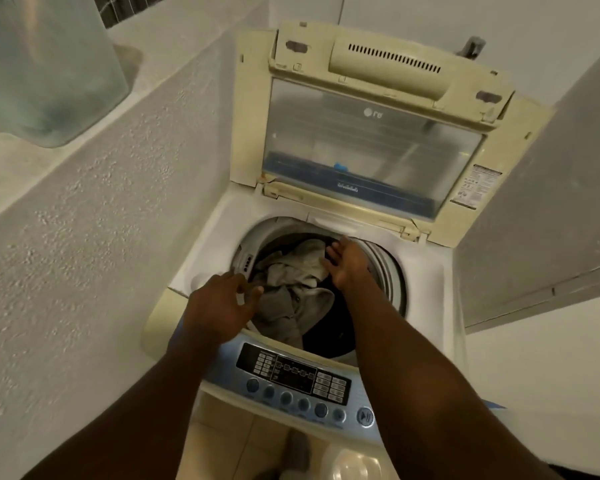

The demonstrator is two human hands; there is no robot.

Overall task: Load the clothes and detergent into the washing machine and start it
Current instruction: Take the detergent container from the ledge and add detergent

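Observation:
A top-loading washing machine (201, 237) stands below me with its clear lid (371, 143) folded up at the back. Its drum holds grey, cream and dark clothes (291, 296). My left hand (219, 306) hovers over the drum's near left rim, fingers apart, fingertips close to a grey garment. My right hand (347, 265) reaches into the drum at the far right, palm down with fingers spread, resting on the cream cloth. The blue control panel (302, 379) with its row of round buttons lies between my forearms. No detergent is in view.
A rough white wall ledge (84, 202) runs along the left, with a translucent bin (45, 71) on top. A grey cabinet side (541, 220) stands right of the machine. A pale plastic container (354, 465) sits on the floor in front.

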